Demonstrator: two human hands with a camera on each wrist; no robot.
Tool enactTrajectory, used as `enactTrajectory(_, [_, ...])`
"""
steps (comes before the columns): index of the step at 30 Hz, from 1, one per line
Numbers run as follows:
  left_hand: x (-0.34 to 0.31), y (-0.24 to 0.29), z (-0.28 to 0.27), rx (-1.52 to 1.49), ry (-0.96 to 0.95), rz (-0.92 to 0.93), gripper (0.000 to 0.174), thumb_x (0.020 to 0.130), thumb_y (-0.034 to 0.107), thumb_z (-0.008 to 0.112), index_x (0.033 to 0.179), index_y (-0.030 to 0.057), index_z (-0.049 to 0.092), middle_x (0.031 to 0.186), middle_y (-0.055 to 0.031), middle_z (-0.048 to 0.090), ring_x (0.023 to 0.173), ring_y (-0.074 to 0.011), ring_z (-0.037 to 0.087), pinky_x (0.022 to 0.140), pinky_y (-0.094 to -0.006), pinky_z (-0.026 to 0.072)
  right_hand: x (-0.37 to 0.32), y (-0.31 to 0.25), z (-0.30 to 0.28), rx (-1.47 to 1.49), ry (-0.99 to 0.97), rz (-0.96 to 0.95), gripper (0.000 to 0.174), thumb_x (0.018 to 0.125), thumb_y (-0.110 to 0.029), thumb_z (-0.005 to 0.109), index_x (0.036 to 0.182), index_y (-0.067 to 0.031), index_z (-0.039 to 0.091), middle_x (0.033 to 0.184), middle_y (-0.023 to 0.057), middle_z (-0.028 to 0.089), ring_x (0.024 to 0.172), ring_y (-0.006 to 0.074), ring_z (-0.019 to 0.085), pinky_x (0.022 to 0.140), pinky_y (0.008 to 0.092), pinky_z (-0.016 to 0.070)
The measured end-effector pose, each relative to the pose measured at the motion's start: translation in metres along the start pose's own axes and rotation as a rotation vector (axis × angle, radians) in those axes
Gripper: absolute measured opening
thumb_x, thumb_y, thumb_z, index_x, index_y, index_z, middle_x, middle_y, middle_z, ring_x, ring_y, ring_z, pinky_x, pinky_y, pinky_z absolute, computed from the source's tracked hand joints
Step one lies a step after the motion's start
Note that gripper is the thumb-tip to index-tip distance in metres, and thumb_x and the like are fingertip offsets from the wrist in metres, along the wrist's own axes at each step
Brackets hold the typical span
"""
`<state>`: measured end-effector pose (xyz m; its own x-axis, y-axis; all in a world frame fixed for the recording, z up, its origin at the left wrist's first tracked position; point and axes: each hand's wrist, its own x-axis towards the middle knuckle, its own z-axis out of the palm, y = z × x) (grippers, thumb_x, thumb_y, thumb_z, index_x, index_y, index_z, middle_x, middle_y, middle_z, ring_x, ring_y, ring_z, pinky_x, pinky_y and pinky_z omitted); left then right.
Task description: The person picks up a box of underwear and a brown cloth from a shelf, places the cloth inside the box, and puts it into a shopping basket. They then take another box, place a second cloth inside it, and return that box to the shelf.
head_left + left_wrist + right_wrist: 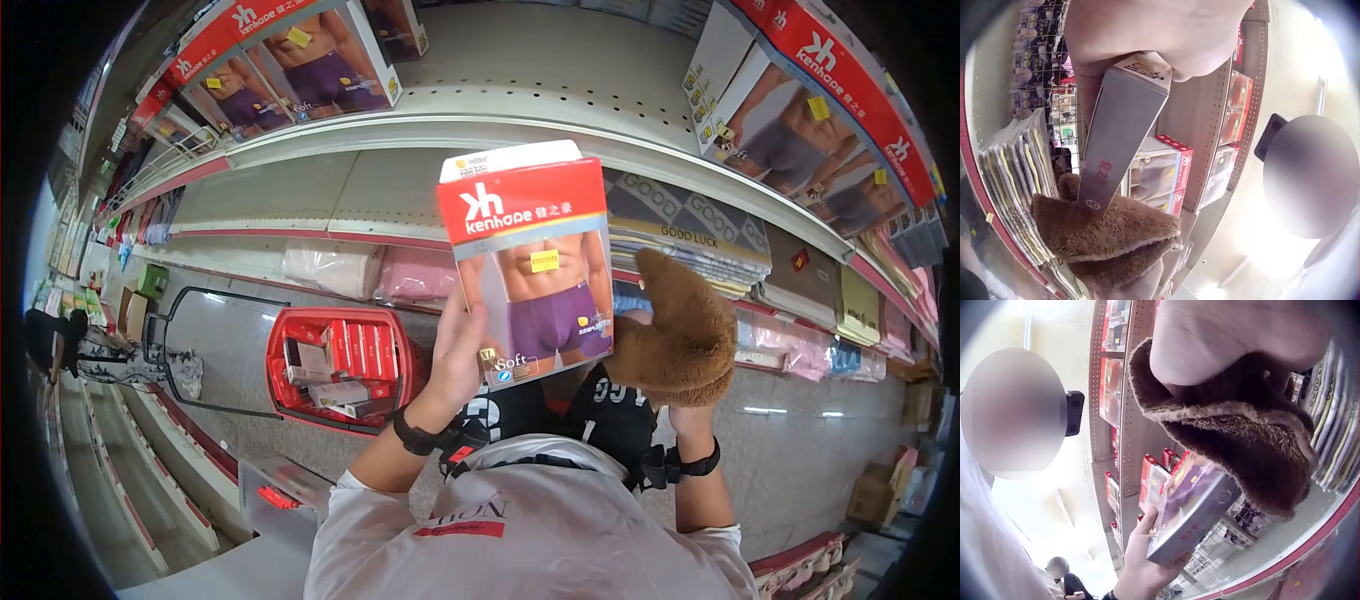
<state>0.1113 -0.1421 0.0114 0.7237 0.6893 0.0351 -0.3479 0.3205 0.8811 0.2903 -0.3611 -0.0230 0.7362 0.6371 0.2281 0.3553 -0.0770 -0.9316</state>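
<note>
In the head view, my left hand (458, 355) grips a boxed pair of men's boxer briefs (540, 270) by its left side. The box is tilted, its red top and purple-briefs picture facing up at me. Its grey narrow side shows in the left wrist view, with the left hand (1154, 34) around the far end. My right hand (1235, 344) holds a brown plush cloth (685, 330), folded and bunched over the fingers, which it mostly hides. The cloth (1107, 234) lies right against the box's edge in the left wrist view.
A shelf (520, 90) ahead carries more underwear boxes (325, 65) at left and right (815, 110). Folded towels (690, 235) fill a lower shelf. On the floor at left, a red basket (275, 375) holds several boxes. Another person (1072, 584) stands in the background.
</note>
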Motion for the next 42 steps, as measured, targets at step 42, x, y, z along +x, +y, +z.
enactTrajectory(42, [-0.013,-0.036,0.003,0.166,-0.182,0.23,0.06,0.083,0.003,0.059,0.133,0.0008,0.025,0.101,-0.0026,0.048,0.092,-0.0099,0.048,0.087,-0.0263,0.0375,0.02,-0.034,0.079,-0.385,-0.187,-0.579,0.062,0.055,-0.011,0.057,0.114,0.0081,0.051,0.126,0.033,0.038,0.123,0.051,0.032,0.102,0.0573,0.0246])
